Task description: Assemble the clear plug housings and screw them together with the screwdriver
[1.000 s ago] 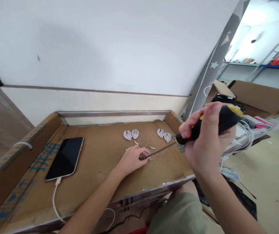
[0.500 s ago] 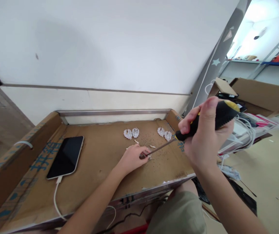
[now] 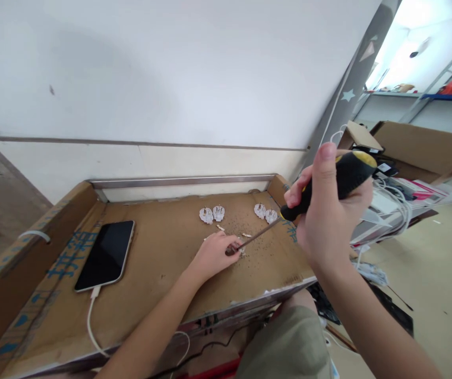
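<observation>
Clenching a yellow-and-black screwdriver (image 3: pixel 328 184) in the right hand (image 3: pixel 331 223), shaft reaching down to a small pale plug part (image 3: pixel 242 253), mostly hidden, pinched by the left hand (image 3: pixel 212 258) on the cardboard-topped bench (image 3: pixel 163 258). Four clear plug housings (image 3: pixel 206 215) sitting just beyond, dark specks scattered around. Black phone (image 3: pixel 104 256) lying well left, white charging cable (image 3: pixel 89 321) attached.

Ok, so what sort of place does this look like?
Probably a makeshift workshop or storeroom. The work surface is a flattened cardboard sheet on a metal-edged table, an open cardboard box and white cables sit beside it, and the right hand grips a screwdriver.
</observation>
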The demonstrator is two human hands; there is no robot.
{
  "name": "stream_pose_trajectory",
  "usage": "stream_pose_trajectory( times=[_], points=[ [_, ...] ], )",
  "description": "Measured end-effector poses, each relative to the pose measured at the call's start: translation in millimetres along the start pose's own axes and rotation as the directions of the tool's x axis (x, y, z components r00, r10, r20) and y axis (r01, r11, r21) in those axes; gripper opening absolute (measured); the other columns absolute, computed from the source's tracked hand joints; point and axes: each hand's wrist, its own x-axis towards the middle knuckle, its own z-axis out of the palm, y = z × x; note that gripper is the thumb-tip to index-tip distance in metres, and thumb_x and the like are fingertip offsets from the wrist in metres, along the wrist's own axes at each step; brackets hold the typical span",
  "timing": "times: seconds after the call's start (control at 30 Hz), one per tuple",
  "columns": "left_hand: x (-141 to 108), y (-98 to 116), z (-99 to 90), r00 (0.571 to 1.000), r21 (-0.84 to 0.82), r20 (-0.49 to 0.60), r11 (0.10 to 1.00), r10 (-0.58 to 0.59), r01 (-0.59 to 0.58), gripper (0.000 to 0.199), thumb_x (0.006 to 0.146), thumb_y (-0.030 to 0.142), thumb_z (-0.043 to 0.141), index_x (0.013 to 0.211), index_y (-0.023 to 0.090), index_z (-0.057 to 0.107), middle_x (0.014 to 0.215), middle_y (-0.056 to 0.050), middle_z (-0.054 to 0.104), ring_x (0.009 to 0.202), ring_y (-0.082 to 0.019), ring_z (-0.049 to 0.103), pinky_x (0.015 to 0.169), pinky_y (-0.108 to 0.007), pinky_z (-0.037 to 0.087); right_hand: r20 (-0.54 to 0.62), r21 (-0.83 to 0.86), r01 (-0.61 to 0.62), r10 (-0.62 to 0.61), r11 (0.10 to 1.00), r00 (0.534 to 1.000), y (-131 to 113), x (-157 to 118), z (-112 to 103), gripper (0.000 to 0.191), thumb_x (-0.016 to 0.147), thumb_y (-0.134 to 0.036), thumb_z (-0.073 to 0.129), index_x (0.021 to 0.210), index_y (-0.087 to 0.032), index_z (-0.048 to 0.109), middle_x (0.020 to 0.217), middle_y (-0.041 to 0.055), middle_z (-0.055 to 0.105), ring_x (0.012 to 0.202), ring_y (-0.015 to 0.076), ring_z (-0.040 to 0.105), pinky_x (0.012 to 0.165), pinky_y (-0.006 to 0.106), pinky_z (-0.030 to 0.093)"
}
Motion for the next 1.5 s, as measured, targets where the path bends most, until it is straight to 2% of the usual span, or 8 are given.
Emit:
stream_pose_trajectory(
  times=[0.13,0.37,0.47,0.57,0.9,1.03,1.27,1.5],
  points=[
    [0,-1,0.3,1.0,0.012,0.007,1.0,0.013,-0.013,0.01,0.079,0.023,0.058,0.086,0.024,0.064,0.079,0.002,0.068,0.08,-0.017,0.056,0.071,-0.026,0.042,0.032,-0.013,-0.017,0.017,1.0,0.999,-4,0,0,0.029,0.08,-0.044,0.06,0.087,-0.024,0.041,0.066,-0.0036,0.045,0.041,0.0073,0.042,0.037,0.023,0.035],
    [1,-2,1.7,1.0,0.055,0.004,0.998,0.025,-0.025,0.011,0.079,0.023,0.057,0.086,0.023,0.065,0.076,0.0,0.066,0.078,-0.017,0.055,0.07,-0.026,0.041,0.298,-0.001,-0.072,0.069,0.997,0.952,-12,5,-7,0.018,0.088,-0.034,0.047,0.104,-0.026,0.043,0.083,-0.002,0.049,0.056,0.0062,0.051,0.053,0.022,0.046],
    [1,-2,2.2,0.998,0.059,0.006,0.997,0.057,-0.058,0.011,0.08,0.022,0.055,0.083,0.023,0.065,0.072,0.0,0.065,0.075,-0.017,0.054,0.07,-0.026,0.041,0.472,-0.125,-0.021,0.079,0.992,0.878,-13,10,-8,0.022,0.087,-0.036,0.05,0.104,-0.025,0.044,0.088,-0.0022,0.051,0.061,0.0052,0.052,0.057,0.021,0.048],
    [1,-3,2.8,0.997,0.058,-0.005,0.995,0.078,-0.078,0.011,0.081,0.023,0.054,0.081,0.022,0.065,0.071,0.0,0.064,0.074,-0.017,0.053,0.07,-0.026,0.04,0.598,-0.205,0.09,0.052,0.975,0.8,-10,15,-6,0.024,0.085,-0.035,0.053,0.104,-0.024,0.046,0.078,-0.004,0.05,0.061,0.0059,0.052,0.052,0.019,0.044],
    [0,-4,2.3,0.997,0.061,-0.001,0.995,0.075,-0.075,0.009,0.079,0.019,0.056,0.081,0.023,0.064,0.075,0.001,0.066,0.077,-0.017,0.053,0.069,-0.025,0.04,0.54,-0.251,0.327,-0.149,0.911,0.828,-24,24,-7,0.013,0.088,-0.033,0.049,0.093,-0.023,0.044,0.082,-0.0011,0.05,0.063,0.0087,0.051,0.056,0.024,0.044],
    [0,-4,1.8,0.997,0.054,-0.008,0.996,0.074,-0.074,0.01,0.076,0.016,0.057,0.079,0.023,0.063,0.077,0.002,0.066,0.078,-0.017,0.053,0.07,-0.025,0.04,0.588,-0.251,0.329,-0.127,0.911,0.799,-26,22,-8,0.013,0.089,-0.034,0.048,0.093,-0.023,0.043,0.082,-0.0014,0.05,0.062,0.0083,0.053,0.053,0.023,0.043],
    [-1,-4,4.0,0.997,0.069,-0.033,0.995,0.068,-0.066,0.008,0.079,0.021,0.056,0.078,0.022,0.064,0.074,0.001,0.065,0.077,-0.016,0.054,0.069,-0.025,0.039,0.53,-0.219,0.346,-0.186,0.912,0.827,-19,25,-8,0.013,0.088,-0.034,0.051,0.094,-0.025,0.044,0.085,0.0,0.05,0.067,0.0111,0.055,0.056,0.026,0.048],
    [1,-2,3.1,0.998,0.086,-0.008,0.995,0.061,-0.06,0.007,0.079,0.021,0.057,0.078,0.022,0.064,0.074,0.002,0.066,0.076,-0.016,0.053,0.068,-0.025,0.039,0.588,-0.23,0.37,-0.174,0.9,0.79,-16,24,-10,0.015,0.088,-0.035,0.05,0.095,-0.024,0.043,0.083,0.0001,0.051,0.062,0.0104,0.054,0.052,0.026,0.048]
  ],
)
